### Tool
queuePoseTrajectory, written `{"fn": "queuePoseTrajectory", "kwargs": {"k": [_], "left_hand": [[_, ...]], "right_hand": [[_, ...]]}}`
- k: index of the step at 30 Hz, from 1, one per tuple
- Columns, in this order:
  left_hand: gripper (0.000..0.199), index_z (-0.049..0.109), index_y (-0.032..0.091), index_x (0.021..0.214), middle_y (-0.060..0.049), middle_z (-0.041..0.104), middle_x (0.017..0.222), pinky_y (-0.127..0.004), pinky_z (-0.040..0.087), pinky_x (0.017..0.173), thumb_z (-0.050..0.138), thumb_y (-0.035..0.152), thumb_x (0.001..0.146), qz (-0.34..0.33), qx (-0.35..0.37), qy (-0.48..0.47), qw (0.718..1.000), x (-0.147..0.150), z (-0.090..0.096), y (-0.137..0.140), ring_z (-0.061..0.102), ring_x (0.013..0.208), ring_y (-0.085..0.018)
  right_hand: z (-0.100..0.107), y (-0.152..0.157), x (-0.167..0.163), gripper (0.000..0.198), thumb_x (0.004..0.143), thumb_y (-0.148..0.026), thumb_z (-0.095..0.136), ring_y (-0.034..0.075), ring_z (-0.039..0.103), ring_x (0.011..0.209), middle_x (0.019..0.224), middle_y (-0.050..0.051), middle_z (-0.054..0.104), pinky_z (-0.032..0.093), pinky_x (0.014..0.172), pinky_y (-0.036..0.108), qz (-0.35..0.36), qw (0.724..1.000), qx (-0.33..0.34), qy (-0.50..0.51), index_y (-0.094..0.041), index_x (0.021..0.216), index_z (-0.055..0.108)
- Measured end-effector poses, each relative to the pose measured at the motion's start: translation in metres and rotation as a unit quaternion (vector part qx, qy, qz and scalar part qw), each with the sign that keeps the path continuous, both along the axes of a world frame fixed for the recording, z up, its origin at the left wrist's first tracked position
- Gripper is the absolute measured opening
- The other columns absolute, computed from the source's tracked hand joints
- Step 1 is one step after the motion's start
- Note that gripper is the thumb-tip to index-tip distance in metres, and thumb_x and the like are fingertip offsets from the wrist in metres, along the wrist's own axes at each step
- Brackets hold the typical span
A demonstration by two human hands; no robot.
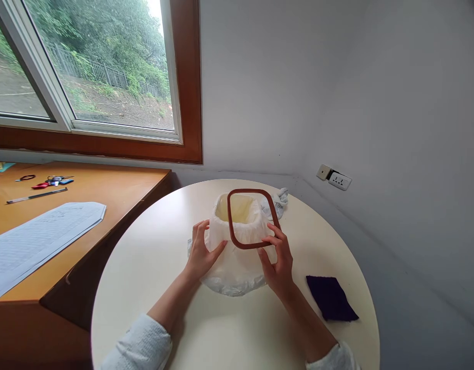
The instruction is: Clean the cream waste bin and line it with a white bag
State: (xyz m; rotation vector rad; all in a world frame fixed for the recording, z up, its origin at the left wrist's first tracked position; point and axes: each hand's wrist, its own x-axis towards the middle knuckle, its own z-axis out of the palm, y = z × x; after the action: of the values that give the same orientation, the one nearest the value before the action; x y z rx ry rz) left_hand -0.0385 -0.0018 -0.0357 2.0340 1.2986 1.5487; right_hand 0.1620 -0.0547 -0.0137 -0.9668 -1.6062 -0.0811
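A small trash bin (240, 210) stands upright on the round table, with a thin white plastic bag (234, 264) folded over its rim and hanging loosely down its sides. The bag hides most of the bin. My left hand (201, 254) is curled against the bin's left side, gripping it through the bag. In my right hand (277, 259) is a brown rounded-square bin ring (229, 218), pinched at its lower right corner. It is held tilted in front of the bin's mouth, overlapping the right part of the opening. I cannot tell whether ring and bag touch.
A crumpled whitish plastic bag (281, 199) lies behind the bin. The dark purple cloth (331, 298) is on the right of the white table (136, 288). On the wooden desk (144, 177) are papers (44, 239), a pen (36, 196) and keys (55, 181). A wall socket (340, 180) is right.
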Motion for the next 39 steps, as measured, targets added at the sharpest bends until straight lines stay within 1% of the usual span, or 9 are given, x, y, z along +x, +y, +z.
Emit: {"fn": "queuePoseTrajectory", "kwargs": {"k": [4, 10, 15, 19, 22, 27, 32, 36, 39], "left_hand": [[0.052, 0.037, 0.026, 0.119, -0.006, 0.045, 0.112, -0.042, 0.041, 0.091, 0.062, 0.031, 0.074, 0.004, 0.003, -0.008, 1.0, 0.0, -0.001, 0.001, 0.046, 0.105, -0.022], [0.048, 0.038, 0.024, 0.119, -0.007, 0.048, 0.111, -0.041, 0.042, 0.09, 0.059, 0.032, 0.076, 0.006, -0.017, -0.018, 1.0, -0.001, -0.005, 0.003, 0.049, 0.103, -0.022], [0.038, 0.043, 0.023, 0.112, -0.005, 0.054, 0.104, -0.038, 0.046, 0.083, 0.056, 0.033, 0.078, -0.008, -0.045, -0.022, 0.999, -0.001, -0.004, 0.002, 0.054, 0.095, -0.021], [0.039, 0.043, 0.023, 0.112, -0.006, 0.055, 0.105, -0.038, 0.046, 0.082, 0.057, 0.032, 0.077, 0.005, -0.049, -0.035, 0.998, -0.001, -0.002, 0.001, 0.055, 0.094, -0.021], [0.038, 0.043, 0.022, 0.112, -0.006, 0.057, 0.103, -0.036, 0.047, 0.08, 0.057, 0.031, 0.077, 0.017, -0.049, -0.041, 0.998, -0.002, -0.002, 0.0, 0.056, 0.092, -0.021], [0.032, 0.047, 0.021, 0.106, -0.004, 0.059, 0.094, -0.032, 0.047, 0.074, 0.056, 0.031, 0.077, 0.036, -0.048, -0.031, 0.998, -0.002, -0.001, 0.0, 0.057, 0.085, -0.02], [0.03, 0.046, 0.022, 0.105, -0.004, 0.059, 0.092, -0.032, 0.047, 0.073, 0.055, 0.03, 0.078, 0.044, -0.046, -0.026, 0.998, -0.003, 0.0, 0.0, 0.057, 0.083, -0.02], [0.03, 0.045, 0.022, 0.105, -0.004, 0.059, 0.093, -0.034, 0.046, 0.075, 0.055, 0.031, 0.078, 0.042, -0.046, -0.028, 0.998, -0.003, 0.0, 0.0, 0.056, 0.084, -0.02], [0.03, 0.045, 0.023, 0.105, -0.004, 0.058, 0.092, -0.034, 0.047, 0.074, 0.055, 0.031, 0.078, 0.044, -0.047, -0.03, 0.998, -0.003, 0.0, 0.0, 0.056, 0.084, -0.021]], "right_hand": [[0.002, 0.001, 0.002, 0.015, 0.082, -0.021, 0.053, 0.023, 0.047, 0.115, 0.12, 0.01, 0.049, 0.043, 0.092, 0.045, -0.01, 1.0, 0.01, -0.006, -0.022, 0.096, 0.05], [0.002, 0.004, 0.007, 0.014, 0.08, -0.019, 0.058, 0.024, 0.045, 0.118, 0.12, 0.01, 0.047, 0.04, 0.094, 0.046, -0.04, 0.999, 0.028, 0.0, -0.022, 0.093, 0.054], [0.0, 0.007, 0.01, 0.01, 0.079, -0.023, 0.059, 0.026, 0.038, 0.123, 0.118, 0.008, 0.047, 0.037, 0.097, 0.048, -0.07, 0.997, 0.015, 0.029, -0.021, 0.088, 0.056], [0.0, 0.008, 0.015, 0.011, 0.08, -0.028, 0.058, 0.024, 0.041, 0.119, 0.118, 0.008, 0.048, 0.039, 0.094, 0.045, -0.092, 0.994, -0.014, 0.065, -0.021, 0.088, 0.056], [0.001, 0.011, 0.024, 0.015, 0.08, -0.032, 0.057, 0.022, 0.043, 0.114, 0.117, 0.009, 0.049, 0.04, 0.091, 0.041, -0.135, 0.984, -0.042, 0.109, -0.02, 0.089, 0.056], [-0.001, 0.021, 0.045, 0.022, 0.08, -0.041, 0.054, 0.024, 0.041, 0.114, 0.116, 0.01, 0.05, 0.033, 0.095, 0.043, -0.23, 0.958, -0.081, 0.15, -0.019, 0.085, 0.057], [-0.009, 0.03, 0.062, 0.028, 0.079, -0.045, 0.053, 0.026, 0.041, 0.112, 0.116, 0.011, 0.05, 0.032, 0.092, 0.044, -0.292, 0.943, -0.091, 0.13, -0.018, 0.083, 0.058], [-0.009, 0.033, 0.072, 0.028, 0.08, -0.044, 0.053, 0.027, 0.044, 0.113, 0.109, 0.013, 0.053, 0.03, 0.094, 0.045, -0.325, 0.941, -0.056, 0.078, -0.017, 0.081, 0.057], [-0.009, 0.034, 0.08, 0.028, 0.082, -0.044, 0.05, 0.026, 0.046, 0.112, 0.105, 0.013, 0.055, 0.029, 0.094, 0.044, -0.354, 0.934, -0.034, 0.04, -0.017, 0.079, 0.056]]}}
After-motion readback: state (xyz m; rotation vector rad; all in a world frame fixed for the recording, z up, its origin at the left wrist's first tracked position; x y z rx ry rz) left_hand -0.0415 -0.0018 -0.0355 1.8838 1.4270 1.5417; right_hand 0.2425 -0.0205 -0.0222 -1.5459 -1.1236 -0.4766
